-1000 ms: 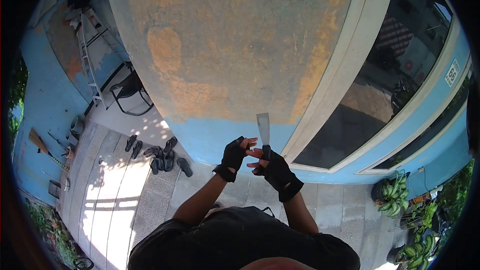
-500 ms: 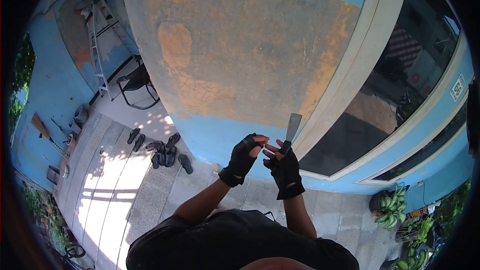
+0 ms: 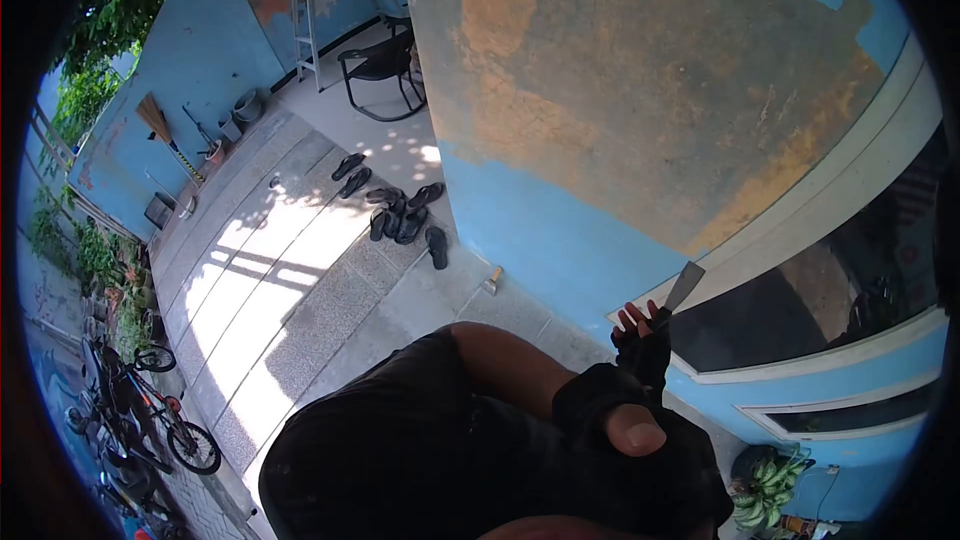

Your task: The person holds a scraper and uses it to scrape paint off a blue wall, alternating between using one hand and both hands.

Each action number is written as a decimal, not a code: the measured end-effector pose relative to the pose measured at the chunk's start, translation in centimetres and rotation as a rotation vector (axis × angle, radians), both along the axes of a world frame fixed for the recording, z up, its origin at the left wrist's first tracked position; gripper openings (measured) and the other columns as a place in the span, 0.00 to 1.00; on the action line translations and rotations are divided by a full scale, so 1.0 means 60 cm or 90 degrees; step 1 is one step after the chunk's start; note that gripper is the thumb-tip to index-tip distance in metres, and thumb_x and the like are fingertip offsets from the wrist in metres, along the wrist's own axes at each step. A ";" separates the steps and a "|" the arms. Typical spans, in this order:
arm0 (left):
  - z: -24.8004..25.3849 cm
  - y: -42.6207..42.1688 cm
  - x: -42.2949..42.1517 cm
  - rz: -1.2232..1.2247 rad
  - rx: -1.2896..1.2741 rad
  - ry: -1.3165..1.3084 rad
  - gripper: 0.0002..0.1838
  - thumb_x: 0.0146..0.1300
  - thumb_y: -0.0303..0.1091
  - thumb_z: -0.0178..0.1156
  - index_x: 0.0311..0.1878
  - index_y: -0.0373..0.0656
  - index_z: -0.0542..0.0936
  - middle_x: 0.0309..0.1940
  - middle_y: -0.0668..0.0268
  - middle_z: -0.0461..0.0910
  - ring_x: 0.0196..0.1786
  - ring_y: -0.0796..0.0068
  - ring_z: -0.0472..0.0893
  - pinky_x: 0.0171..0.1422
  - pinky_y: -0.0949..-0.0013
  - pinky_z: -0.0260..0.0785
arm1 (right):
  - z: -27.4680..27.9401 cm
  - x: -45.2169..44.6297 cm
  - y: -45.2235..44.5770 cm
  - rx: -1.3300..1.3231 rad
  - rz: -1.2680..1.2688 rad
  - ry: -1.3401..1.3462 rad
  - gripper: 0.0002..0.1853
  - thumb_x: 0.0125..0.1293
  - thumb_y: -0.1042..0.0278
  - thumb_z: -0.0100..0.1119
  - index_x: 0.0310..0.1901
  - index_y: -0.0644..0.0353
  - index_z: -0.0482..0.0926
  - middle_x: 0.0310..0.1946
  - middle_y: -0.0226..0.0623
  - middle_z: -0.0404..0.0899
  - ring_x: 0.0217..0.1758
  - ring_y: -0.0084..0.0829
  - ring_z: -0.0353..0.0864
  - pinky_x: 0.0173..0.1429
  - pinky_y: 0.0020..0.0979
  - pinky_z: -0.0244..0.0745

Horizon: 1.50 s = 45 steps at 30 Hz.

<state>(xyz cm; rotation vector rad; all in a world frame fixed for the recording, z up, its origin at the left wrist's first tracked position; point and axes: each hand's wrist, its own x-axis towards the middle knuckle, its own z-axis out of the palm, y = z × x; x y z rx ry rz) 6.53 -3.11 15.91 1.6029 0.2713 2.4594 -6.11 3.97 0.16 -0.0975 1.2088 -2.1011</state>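
My right hand point(image 3: 642, 348), in a black fingerless glove, holds a paint scraper point(image 3: 685, 285) near the window frame's lower corner. Its metal blade points up and right, and the other fingers are partly spread. My left hand point(image 3: 610, 410), gloved the same way, is drawn across my chest close to the camera. Only its thumb shows clearly; the remaining fingers are hidden. Beyond them stands a blue wall point(image 3: 540, 215) whose upper part is stripped to bare grey and orange plaster point(image 3: 640, 80).
A wooden-handled brush-like tool point(image 3: 493, 280) lies at the wall's foot. Several black sandals point(image 3: 408, 225) are on the paving. Farther back are a chair point(image 3: 385, 60), a ladder point(image 3: 305, 15) and a broom point(image 3: 160, 125). Bicycles point(image 3: 190, 445) stand lower left, a potted plant point(image 3: 765, 490) lower right.
The view has swung left and down. My left hand has left the right hand's fingertips and come back toward my chest. The scraper stays in my right hand, its blade now tilted more rightward.
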 end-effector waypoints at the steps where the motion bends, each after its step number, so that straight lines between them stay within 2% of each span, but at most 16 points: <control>1: -0.002 0.005 -0.007 -0.040 0.007 0.033 0.33 0.70 0.58 0.45 0.52 0.30 0.76 0.45 0.49 0.79 0.51 0.60 0.79 0.57 0.63 0.68 | -0.002 0.001 0.009 0.002 0.000 -0.009 0.25 0.71 0.72 0.49 0.68 0.60 0.60 0.57 0.52 0.74 0.55 0.41 0.79 0.50 0.36 0.77; 4: 0.047 -0.066 -0.024 0.119 -0.196 0.000 0.33 0.71 0.58 0.43 0.44 0.30 0.78 0.39 0.49 0.80 0.48 0.58 0.80 0.55 0.62 0.69 | -0.030 -0.018 0.043 0.009 -0.013 0.026 0.24 0.71 0.72 0.48 0.67 0.61 0.60 0.57 0.52 0.74 0.54 0.40 0.79 0.51 0.37 0.77; 6: -0.015 -0.095 -0.069 0.217 -0.055 -0.228 0.33 0.71 0.60 0.39 0.48 0.35 0.76 0.47 0.44 0.79 0.49 0.49 0.80 0.57 0.52 0.69 | -0.017 -0.016 0.064 -0.003 -0.052 0.069 0.24 0.72 0.72 0.47 0.67 0.62 0.60 0.54 0.50 0.76 0.53 0.39 0.80 0.51 0.36 0.78; 10: -0.095 -0.167 -0.113 0.236 0.186 -0.527 0.31 0.69 0.57 0.41 0.59 0.42 0.75 0.64 0.56 0.73 0.59 0.58 0.75 0.68 0.53 0.60 | 0.051 -0.016 0.073 -0.001 -0.071 0.088 0.24 0.68 0.74 0.51 0.65 0.61 0.63 0.50 0.47 0.78 0.51 0.38 0.81 0.47 0.37 0.77; 19: -0.192 -0.144 -0.102 0.341 -0.037 -0.628 0.39 0.68 0.60 0.44 0.70 0.37 0.62 0.75 0.55 0.55 0.71 0.59 0.65 0.75 0.53 0.53 | 0.134 -0.028 0.003 -0.358 0.191 -0.045 0.24 0.63 0.77 0.53 0.62 0.61 0.67 0.66 0.52 0.67 0.60 0.44 0.77 0.51 0.42 0.78; 21: -0.219 -0.127 -0.097 0.322 -0.087 -0.446 0.40 0.67 0.59 0.50 0.70 0.36 0.59 0.73 0.50 0.57 0.70 0.57 0.64 0.74 0.53 0.56 | 0.083 -0.080 -0.029 -0.201 0.164 0.134 0.24 0.65 0.81 0.49 0.63 0.62 0.66 0.68 0.53 0.63 0.58 0.42 0.79 0.52 0.37 0.79; 25: -0.252 -0.161 -0.067 0.430 -0.112 -0.651 0.37 0.67 0.59 0.49 0.68 0.38 0.62 0.71 0.51 0.60 0.69 0.58 0.65 0.70 0.50 0.60 | 0.012 -0.119 -0.054 -0.043 -0.072 0.273 0.24 0.66 0.82 0.47 0.64 0.64 0.62 0.63 0.51 0.68 0.60 0.45 0.76 0.58 0.40 0.77; 27: -0.281 -0.178 -0.076 0.504 -0.135 -0.794 0.33 0.68 0.57 0.51 0.63 0.38 0.67 0.66 0.53 0.67 0.65 0.59 0.69 0.66 0.52 0.65 | 0.060 -0.075 -0.043 -0.179 0.098 0.055 0.26 0.65 0.81 0.49 0.65 0.63 0.62 0.63 0.52 0.68 0.64 0.47 0.73 0.63 0.44 0.73; 29: -0.345 -0.183 -0.090 0.320 -0.087 -0.617 0.30 0.69 0.54 0.53 0.63 0.39 0.67 0.56 0.59 0.73 0.58 0.62 0.75 0.62 0.56 0.68 | 0.050 -0.045 -0.054 -0.284 0.280 -0.036 0.28 0.61 0.81 0.54 0.65 0.63 0.63 0.65 0.52 0.67 0.64 0.48 0.73 0.65 0.45 0.72; 30: -0.388 -0.175 -0.105 0.119 0.134 -0.545 0.26 0.69 0.50 0.54 0.60 0.40 0.68 0.47 0.64 0.74 0.51 0.68 0.77 0.61 0.56 0.69 | 0.026 -0.044 -0.063 -0.268 0.303 0.015 0.29 0.61 0.81 0.54 0.65 0.63 0.63 0.65 0.51 0.66 0.66 0.49 0.71 0.66 0.46 0.71; 31: -0.327 -0.140 -0.078 0.333 -0.011 -0.740 0.21 0.70 0.47 0.53 0.57 0.41 0.70 0.45 0.63 0.74 0.52 0.68 0.77 0.62 0.54 0.70 | 0.012 -0.045 -0.071 -0.252 0.323 0.068 0.29 0.60 0.81 0.55 0.65 0.63 0.64 0.66 0.51 0.65 0.68 0.49 0.69 0.67 0.47 0.70; 35: -0.220 -0.152 -0.049 0.544 -0.117 -0.699 0.17 0.70 0.43 0.53 0.55 0.42 0.72 0.58 0.52 0.75 0.60 0.60 0.75 0.63 0.53 0.69 | 0.018 -0.094 -0.059 -0.233 0.123 0.106 0.31 0.63 0.83 0.50 0.69 0.57 0.60 0.69 0.46 0.61 0.71 0.47 0.63 0.59 0.43 0.77; 39: -0.142 -0.210 -0.089 0.775 -0.270 -0.662 0.21 0.70 0.45 0.55 0.59 0.40 0.71 0.62 0.50 0.72 0.62 0.58 0.74 0.62 0.59 0.69 | 0.151 -0.108 -0.053 -0.217 0.236 0.238 0.12 0.70 0.79 0.47 0.53 0.58 0.65 0.54 0.44 0.75 0.41 0.32 0.82 0.34 0.33 0.78; 40: -0.113 -0.217 -0.113 0.802 -0.318 -0.612 0.23 0.70 0.47 0.54 0.60 0.39 0.71 0.63 0.50 0.71 0.62 0.58 0.74 0.60 0.59 0.70 | 0.173 -0.116 -0.068 -0.187 0.273 0.250 0.05 0.72 0.72 0.48 0.45 0.57 0.65 0.41 0.39 0.77 0.30 0.28 0.78 0.30 0.29 0.72; 42: -0.066 -0.243 -0.183 0.737 -0.337 -0.516 0.27 0.72 0.51 0.51 0.61 0.38 0.69 0.62 0.49 0.71 0.59 0.57 0.76 0.57 0.57 0.73 | 0.253 -0.105 -0.100 -0.240 0.295 0.247 0.15 0.76 0.52 0.46 0.41 0.57 0.68 0.26 0.30 0.70 0.21 0.23 0.67 0.24 0.25 0.64; 45: 0.070 -0.261 -0.250 0.533 -0.311 -0.470 0.30 0.73 0.57 0.44 0.61 0.36 0.68 0.50 0.49 0.79 0.48 0.56 0.82 0.51 0.54 0.77 | 0.308 -0.153 -0.155 -0.346 0.457 0.212 0.16 0.75 0.48 0.46 0.43 0.54 0.67 0.25 0.29 0.68 0.21 0.21 0.66 0.22 0.23 0.62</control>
